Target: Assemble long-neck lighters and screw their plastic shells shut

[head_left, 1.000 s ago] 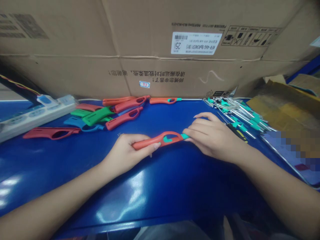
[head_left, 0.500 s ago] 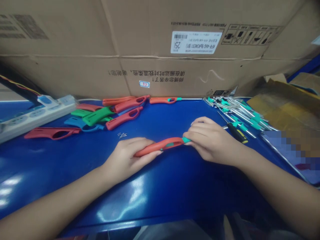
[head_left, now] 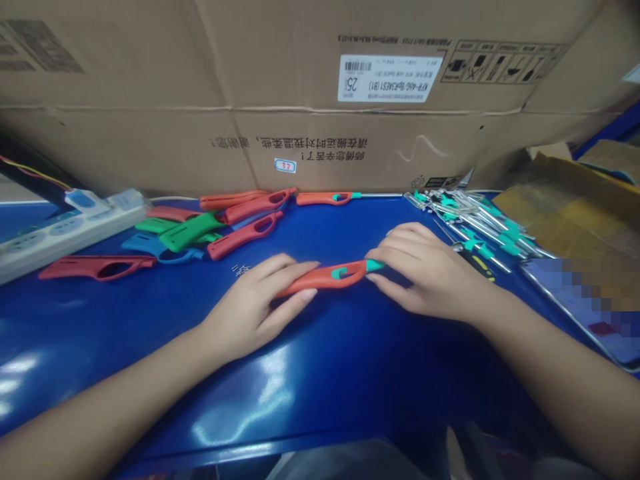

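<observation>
An orange lighter body (head_left: 327, 277) with a teal trigger and teal front end lies between my hands just above the blue table (head_left: 320, 373). My left hand (head_left: 255, 307) holds its rear end, thumb under and fingers stretched along it. My right hand (head_left: 425, 273) is closed around the teal front end. Most of the front end is hidden under my right fingers.
Red, green and blue lighter shells (head_left: 200, 227) lie in a heap at the back left, one red shell (head_left: 95, 268) apart. An assembled orange lighter (head_left: 330, 197) lies by the cardboard box (head_left: 310, 93). Teal-tipped metal rods (head_left: 475, 220) lie at the right, a power strip (head_left: 60, 230) at the left.
The lighter body has turned so its trigger opening faces up, and rose slightly. My left fingers have loosened and stretched out along the handle. My right hand stays on the front end.
</observation>
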`<state>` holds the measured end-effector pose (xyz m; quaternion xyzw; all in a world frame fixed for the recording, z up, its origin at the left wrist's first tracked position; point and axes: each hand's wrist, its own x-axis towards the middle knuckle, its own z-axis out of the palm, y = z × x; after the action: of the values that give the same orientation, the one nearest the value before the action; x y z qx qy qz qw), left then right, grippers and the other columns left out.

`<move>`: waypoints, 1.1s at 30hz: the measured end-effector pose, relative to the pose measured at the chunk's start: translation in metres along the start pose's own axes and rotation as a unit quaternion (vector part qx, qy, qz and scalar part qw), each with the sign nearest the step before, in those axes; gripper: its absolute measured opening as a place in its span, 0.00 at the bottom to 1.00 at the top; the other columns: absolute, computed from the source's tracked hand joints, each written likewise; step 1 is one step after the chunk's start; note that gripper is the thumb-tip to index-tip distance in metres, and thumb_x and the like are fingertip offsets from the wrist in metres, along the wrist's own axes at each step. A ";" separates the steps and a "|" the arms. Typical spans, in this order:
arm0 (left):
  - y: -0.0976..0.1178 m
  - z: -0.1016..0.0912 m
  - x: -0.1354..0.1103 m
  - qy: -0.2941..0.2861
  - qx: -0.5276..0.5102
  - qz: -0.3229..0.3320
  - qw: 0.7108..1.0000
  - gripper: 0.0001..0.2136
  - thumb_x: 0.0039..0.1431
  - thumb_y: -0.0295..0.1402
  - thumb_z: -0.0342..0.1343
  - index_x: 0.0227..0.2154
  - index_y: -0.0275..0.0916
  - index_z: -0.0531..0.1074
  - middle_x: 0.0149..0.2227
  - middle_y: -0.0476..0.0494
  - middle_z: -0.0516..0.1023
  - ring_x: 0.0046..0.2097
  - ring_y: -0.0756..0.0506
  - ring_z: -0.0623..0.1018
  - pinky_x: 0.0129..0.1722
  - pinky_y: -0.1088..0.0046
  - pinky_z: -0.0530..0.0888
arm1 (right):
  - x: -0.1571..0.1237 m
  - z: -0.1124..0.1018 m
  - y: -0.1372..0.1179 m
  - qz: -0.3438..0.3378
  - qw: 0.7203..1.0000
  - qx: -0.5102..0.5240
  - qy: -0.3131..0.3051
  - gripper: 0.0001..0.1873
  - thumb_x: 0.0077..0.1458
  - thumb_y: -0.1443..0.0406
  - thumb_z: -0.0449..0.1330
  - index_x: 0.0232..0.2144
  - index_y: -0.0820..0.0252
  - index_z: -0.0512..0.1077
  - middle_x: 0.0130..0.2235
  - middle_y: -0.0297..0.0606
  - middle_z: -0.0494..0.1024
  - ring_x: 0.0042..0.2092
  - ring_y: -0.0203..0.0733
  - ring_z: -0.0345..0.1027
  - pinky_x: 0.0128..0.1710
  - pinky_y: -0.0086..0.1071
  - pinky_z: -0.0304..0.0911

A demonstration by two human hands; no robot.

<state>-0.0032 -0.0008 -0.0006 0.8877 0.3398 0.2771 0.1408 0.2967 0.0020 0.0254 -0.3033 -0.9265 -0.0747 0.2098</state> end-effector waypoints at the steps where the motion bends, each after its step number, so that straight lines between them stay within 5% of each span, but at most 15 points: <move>1: 0.000 0.001 0.000 -0.003 -0.003 0.000 1.000 0.17 0.72 0.35 0.51 0.60 0.36 0.71 0.48 0.40 0.76 0.47 0.46 0.78 0.50 0.72 0.74 | 0.000 -0.001 0.001 0.007 1.000 0.006 -0.002 0.10 0.67 0.61 0.57 0.45 0.62 0.74 0.40 0.44 0.80 0.43 0.48 0.71 0.52 0.45 0.62; 5: -0.001 0.003 0.000 0.009 -0.004 0.033 0.999 0.19 0.72 0.32 0.53 0.62 0.34 0.68 0.49 0.39 0.73 0.50 0.46 0.75 0.53 0.71 0.73 | 0.001 -0.002 -0.002 0.039 0.995 0.080 -0.041 0.14 0.65 0.58 0.61 0.47 0.61 0.73 0.43 0.43 0.79 0.45 0.47 0.71 0.52 0.43 0.60; 11: 0.005 0.006 -0.004 0.031 -0.022 0.046 0.998 0.21 0.68 0.29 0.58 0.62 0.37 0.68 0.50 0.40 0.76 0.50 0.47 0.78 0.52 0.74 0.74 | 0.003 0.007 -0.008 0.093 0.943 0.287 -0.143 0.12 0.67 0.58 0.59 0.33 0.59 0.71 0.35 0.34 0.72 0.35 0.36 0.65 0.35 0.29 0.58; 19: 0.002 0.005 0.001 0.009 -0.135 -0.021 0.991 0.07 0.66 0.31 0.61 0.44 0.37 0.79 0.41 0.46 0.83 0.41 0.49 0.81 0.43 0.77 0.74 | 0.001 0.005 -0.010 0.088 0.976 0.133 -0.146 0.12 0.69 0.57 0.55 0.36 0.58 0.71 0.35 0.34 0.72 0.33 0.38 0.64 0.33 0.32 0.53; 26: 0.005 0.007 0.004 0.006 -0.201 -0.102 0.974 0.07 0.65 0.34 0.62 0.41 0.37 0.80 0.38 0.47 0.83 0.38 0.49 0.80 0.40 0.77 0.74 | 0.002 0.013 -0.016 0.118 0.983 0.099 -0.103 0.17 0.71 0.54 0.52 0.36 0.58 0.73 0.34 0.34 0.75 0.32 0.37 0.66 0.30 0.32 0.50; 33: 0.005 0.006 0.004 -0.077 -0.163 -0.072 0.981 0.11 0.71 0.34 0.53 0.37 0.38 0.80 0.31 0.51 0.79 0.32 0.53 0.75 0.33 0.79 0.68 | 0.001 0.016 -0.009 0.085 0.983 0.096 -0.135 0.18 0.70 0.54 0.53 0.33 0.59 0.73 0.33 0.35 0.75 0.32 0.38 0.67 0.32 0.32 0.52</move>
<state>0.0054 -0.0020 -0.0023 0.8450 0.3410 0.2483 0.3287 0.2850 -0.0005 0.0110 -0.3664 -0.9202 0.0739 0.1165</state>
